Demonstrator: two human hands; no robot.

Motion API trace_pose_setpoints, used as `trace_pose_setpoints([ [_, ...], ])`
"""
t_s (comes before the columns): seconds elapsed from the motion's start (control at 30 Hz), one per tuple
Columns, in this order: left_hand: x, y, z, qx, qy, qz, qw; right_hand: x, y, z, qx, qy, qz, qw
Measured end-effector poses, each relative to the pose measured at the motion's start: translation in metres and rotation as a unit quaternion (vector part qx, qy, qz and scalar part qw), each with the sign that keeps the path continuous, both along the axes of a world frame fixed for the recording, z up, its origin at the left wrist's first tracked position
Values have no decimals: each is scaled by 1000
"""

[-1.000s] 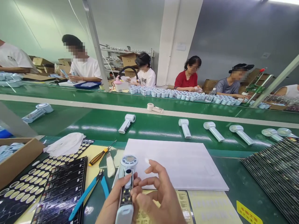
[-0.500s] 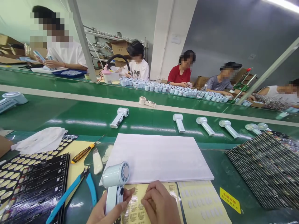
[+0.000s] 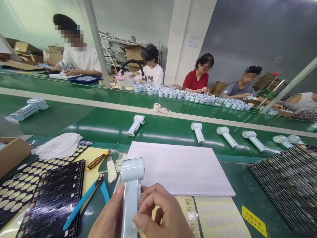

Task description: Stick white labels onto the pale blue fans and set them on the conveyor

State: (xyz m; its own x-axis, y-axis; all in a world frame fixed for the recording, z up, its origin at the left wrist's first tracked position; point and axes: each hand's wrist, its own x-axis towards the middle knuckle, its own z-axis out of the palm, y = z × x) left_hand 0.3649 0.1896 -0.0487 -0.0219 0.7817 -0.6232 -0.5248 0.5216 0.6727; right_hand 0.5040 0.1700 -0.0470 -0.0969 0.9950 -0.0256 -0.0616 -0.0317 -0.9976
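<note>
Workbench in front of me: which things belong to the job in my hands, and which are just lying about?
Apparently in the job:
light-blue device, held in left hand
sticker sheet, near right hand

Apparently lying about:
cutters
screwdriver
white cloth

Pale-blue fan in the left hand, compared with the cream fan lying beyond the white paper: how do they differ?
Colour: the pale-blue fan is light blue; the cream fan is off-white.
Pose: the pale-blue fan is in the left hand, head away from the wearer; the cream fan lies untouched, handle pointing right.
Handle: the pale-blue fan's visible face looks plain; the cream fan's shows dark detail.
Both have a round head on a straight handle.
</note>
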Motion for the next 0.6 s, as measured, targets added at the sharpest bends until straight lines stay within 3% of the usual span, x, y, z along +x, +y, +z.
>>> trace_pose_setpoints([
  [0.3,1,8,20,-25,-23,51,998,-9,12,4,-3,-71,33,997],
  [0.43,0,14,19,-28,-34,79,996,-16,12,-5,100,-146,12,984],
  [0.5,-2,15,17,-33,-33,91,995,-18,12,-6,161,-130,-14,978],
  [0.6,-11,20,19,-30,-41,43,998,-18,17,-2,154,-45,-67,985],
])
